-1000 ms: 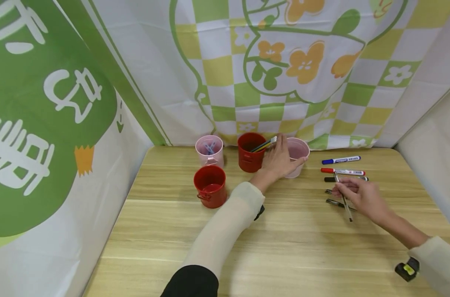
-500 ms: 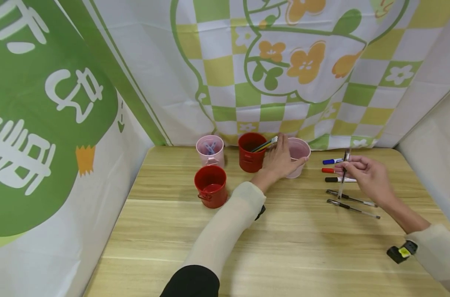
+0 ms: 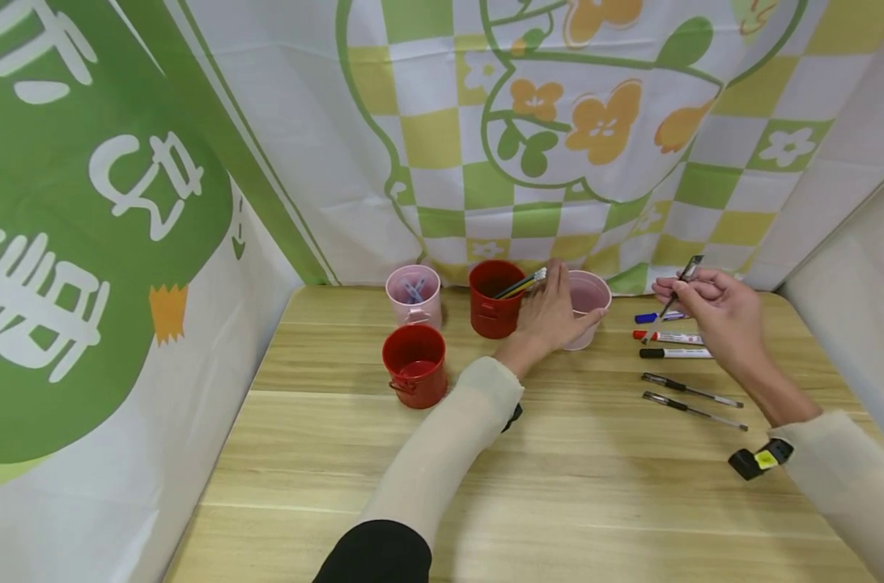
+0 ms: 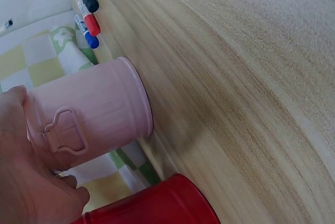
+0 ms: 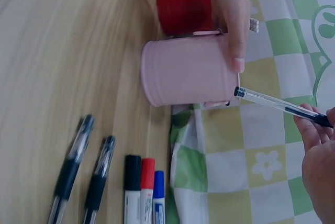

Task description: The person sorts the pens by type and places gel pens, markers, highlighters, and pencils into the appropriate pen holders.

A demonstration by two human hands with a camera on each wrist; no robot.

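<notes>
My left hand (image 3: pixel 544 320) holds the right-hand pink bucket (image 4: pixel 107 96) by its top, with the thumb at the rim. The bucket stands upright, and no contents show inside it. In my right hand (image 3: pixel 733 316) is a gel pen (image 3: pixel 671 301) with a clear barrel and dark grip, pinched between thumb and fingers and tilted. The right wrist view puts one end of this pen near the pink bucket's rim, though I cannot tell the gap. On the table, two similar gel pens (image 3: pixel 693 390) (image 3: pixel 697 411) lie side by side below the right hand.
Beyond the gel pens lie black (image 3: pixel 675 353), red (image 3: pixel 675 337) and blue (image 3: pixel 648 318) markers. A red bucket (image 3: pixel 495 320) with pencils touches or nearly touches the left hand. Farther left stand a pink bucket (image 3: pixel 422 316) with pens and a red bucket (image 3: pixel 423 389). A patterned curtain backs the table.
The right hand has lifted the gel pen off the table area by the other pens and carried it up and back, turning it. The left hand stays on the pink bucket.
</notes>
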